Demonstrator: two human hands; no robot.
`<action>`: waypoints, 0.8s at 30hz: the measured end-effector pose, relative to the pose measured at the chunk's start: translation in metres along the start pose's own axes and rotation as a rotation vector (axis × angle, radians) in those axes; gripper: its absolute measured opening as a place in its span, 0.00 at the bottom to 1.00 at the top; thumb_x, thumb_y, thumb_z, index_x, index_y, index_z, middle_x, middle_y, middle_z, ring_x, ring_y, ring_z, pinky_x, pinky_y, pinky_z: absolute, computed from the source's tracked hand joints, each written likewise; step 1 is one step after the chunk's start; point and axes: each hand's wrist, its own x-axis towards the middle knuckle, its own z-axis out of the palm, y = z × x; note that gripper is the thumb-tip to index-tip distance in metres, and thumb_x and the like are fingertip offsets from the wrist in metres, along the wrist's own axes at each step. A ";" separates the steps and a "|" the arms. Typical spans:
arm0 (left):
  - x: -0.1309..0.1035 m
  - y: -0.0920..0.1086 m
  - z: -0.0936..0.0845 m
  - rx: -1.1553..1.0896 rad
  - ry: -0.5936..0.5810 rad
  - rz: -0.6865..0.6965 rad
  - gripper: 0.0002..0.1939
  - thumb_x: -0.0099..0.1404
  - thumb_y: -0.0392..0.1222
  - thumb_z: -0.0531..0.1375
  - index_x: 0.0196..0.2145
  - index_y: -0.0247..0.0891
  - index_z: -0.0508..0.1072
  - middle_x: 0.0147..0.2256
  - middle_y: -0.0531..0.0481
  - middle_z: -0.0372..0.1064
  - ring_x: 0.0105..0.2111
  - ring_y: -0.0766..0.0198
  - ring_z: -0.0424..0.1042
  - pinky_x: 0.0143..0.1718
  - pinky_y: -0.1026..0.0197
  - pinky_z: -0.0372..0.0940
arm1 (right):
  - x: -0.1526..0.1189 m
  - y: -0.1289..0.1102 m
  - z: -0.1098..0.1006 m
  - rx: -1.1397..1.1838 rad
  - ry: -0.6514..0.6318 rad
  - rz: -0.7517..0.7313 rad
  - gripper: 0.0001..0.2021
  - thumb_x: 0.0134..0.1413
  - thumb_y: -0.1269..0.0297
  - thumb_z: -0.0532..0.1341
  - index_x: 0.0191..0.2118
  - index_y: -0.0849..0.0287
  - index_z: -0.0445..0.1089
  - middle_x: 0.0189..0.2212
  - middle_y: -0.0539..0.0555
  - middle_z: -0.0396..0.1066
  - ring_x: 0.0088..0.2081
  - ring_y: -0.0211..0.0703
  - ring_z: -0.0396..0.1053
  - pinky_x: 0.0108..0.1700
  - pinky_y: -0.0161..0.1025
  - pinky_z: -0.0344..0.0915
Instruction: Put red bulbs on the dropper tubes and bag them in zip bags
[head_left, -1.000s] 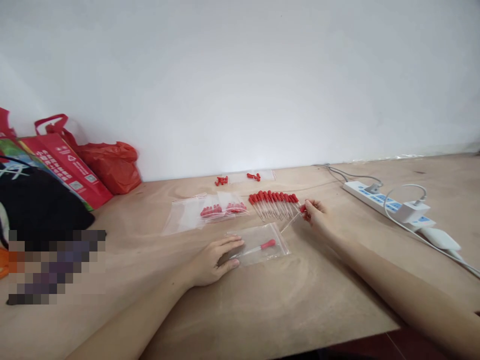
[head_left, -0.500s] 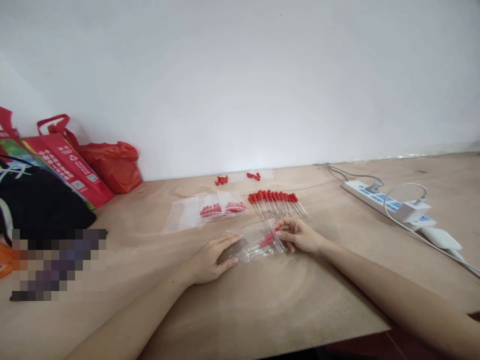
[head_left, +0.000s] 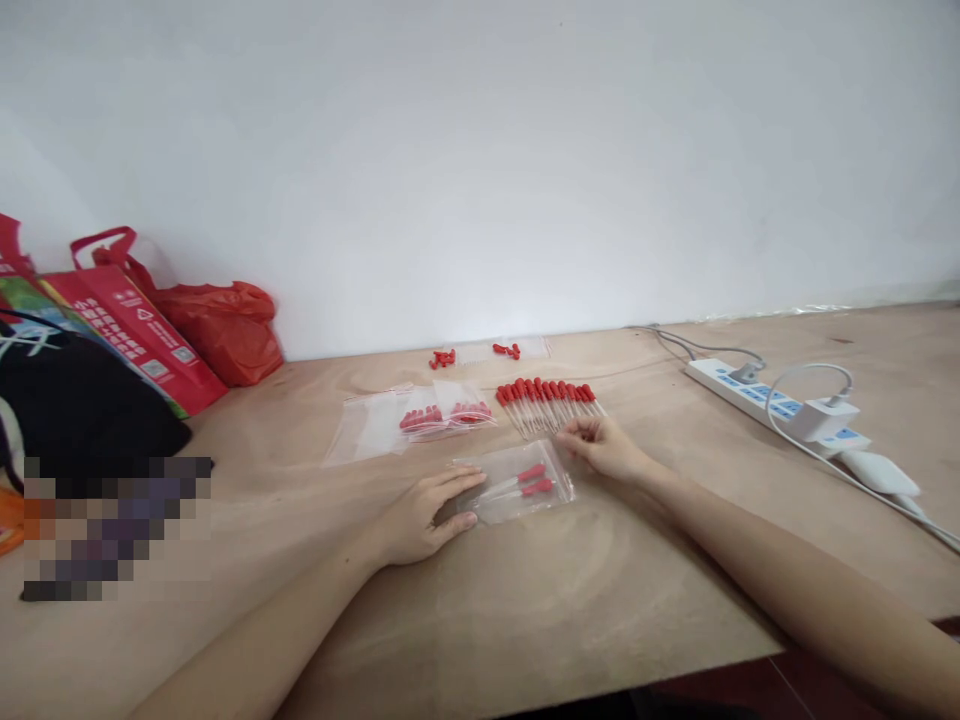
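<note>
A clear zip bag (head_left: 504,500) lies flat on the table with two red-bulbed droppers (head_left: 537,487) inside, bulbs toward its right end. My left hand (head_left: 429,515) rests on the table, fingers and thumb spread over the bag's left edge. Just above the bag's right end is my right hand (head_left: 606,450), its fingers curled and pinched together near the tips of a row of droppers (head_left: 546,392). Whether a dropper tip is between those fingers I cannot make out. The row lies side by side, red bulbs facing the wall.
Behind my left hand are stacked zip bags (head_left: 375,425) holding red-bulbed droppers. More red bulbs (head_left: 442,358) lie near the wall. A power strip (head_left: 750,395) with plugs and cables is on the right. Red bags (head_left: 217,330) and a black bag (head_left: 82,400) stand at left.
My right hand has left the zip bag's mouth and moved slightly up and right toward the row of droppers. The two droppers now lie flat inside the bag. My left hand stays put.
</note>
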 end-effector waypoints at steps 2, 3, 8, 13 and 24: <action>0.000 -0.001 0.000 -0.016 0.004 0.013 0.21 0.62 0.47 0.52 0.52 0.44 0.61 0.54 0.49 0.57 0.54 0.58 0.56 0.54 0.51 0.53 | 0.017 0.007 -0.020 -0.149 0.271 -0.031 0.09 0.42 0.58 0.58 0.23 0.60 0.64 0.18 0.50 0.66 0.20 0.34 0.62 0.21 0.31 0.56; 0.000 -0.001 0.000 -0.021 0.001 0.013 0.20 0.62 0.47 0.52 0.52 0.44 0.62 0.54 0.49 0.57 0.54 0.58 0.56 0.54 0.51 0.53 | 0.026 0.011 -0.030 -0.251 0.390 0.002 0.09 0.41 0.59 0.58 0.24 0.60 0.65 0.19 0.51 0.67 0.21 0.35 0.63 0.22 0.32 0.57; 0.000 0.001 -0.002 -0.021 -0.028 -0.007 0.20 0.62 0.48 0.51 0.52 0.44 0.61 0.55 0.49 0.56 0.54 0.58 0.55 0.54 0.51 0.53 | 0.065 0.026 -0.058 -0.515 0.516 0.157 0.10 0.37 0.61 0.61 0.28 0.62 0.68 0.26 0.56 0.70 0.29 0.41 0.66 0.29 0.34 0.59; -0.001 0.001 -0.002 -0.028 -0.020 -0.004 0.21 0.62 0.48 0.51 0.52 0.45 0.61 0.55 0.49 0.56 0.55 0.58 0.55 0.54 0.51 0.53 | 0.079 0.029 -0.051 -0.447 0.445 0.273 0.07 0.34 0.61 0.62 0.19 0.60 0.67 0.15 0.53 0.66 0.24 0.42 0.66 0.26 0.34 0.57; -0.001 0.000 -0.001 0.003 -0.040 0.001 0.21 0.63 0.48 0.50 0.53 0.44 0.61 0.55 0.49 0.55 0.55 0.59 0.54 0.55 0.53 0.53 | 0.053 0.003 -0.053 -0.026 0.454 0.173 0.09 0.46 0.59 0.55 0.31 0.59 0.61 0.21 0.49 0.65 0.17 0.32 0.60 0.19 0.31 0.59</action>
